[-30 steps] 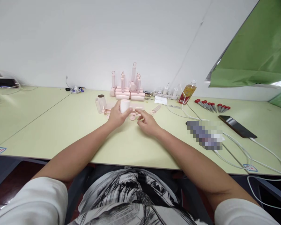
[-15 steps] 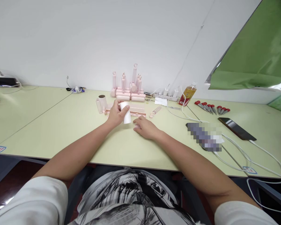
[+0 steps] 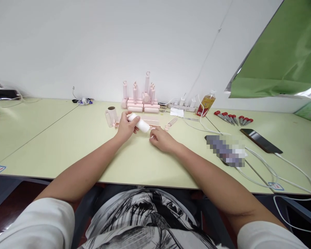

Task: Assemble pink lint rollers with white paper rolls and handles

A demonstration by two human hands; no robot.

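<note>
My left hand (image 3: 126, 127) grips a white lint-roller refill roll (image 3: 140, 123) around its upper end. The roll is tilted, its lower end pointing right toward my right hand (image 3: 160, 138). That hand is curled just above the table, a small pale thing partly showing at its fingers; I cannot make out what it is. Behind both hands lies a long pink open case (image 3: 151, 121), partly hidden by the roll and fingers. Left of it another roll (image 3: 112, 112) stands upright with a brown core, beside a clear pinkish cover (image 3: 109, 119). A small pink handle (image 3: 171, 123) lies to the right.
Several pink lint rollers (image 3: 137, 103) are grouped against the wall. To the right are a power strip (image 3: 182, 106), a drink bottle (image 3: 206, 103), several red-handled screwdrivers (image 3: 232, 118) and a phone (image 3: 260, 141). White cables (image 3: 287, 176) cross the right side of the table.
The roll has gone from nearly upright to tilted, its lower end swinging right toward my right hand. My right hand has shifted slightly right, its fingers more curled.
</note>
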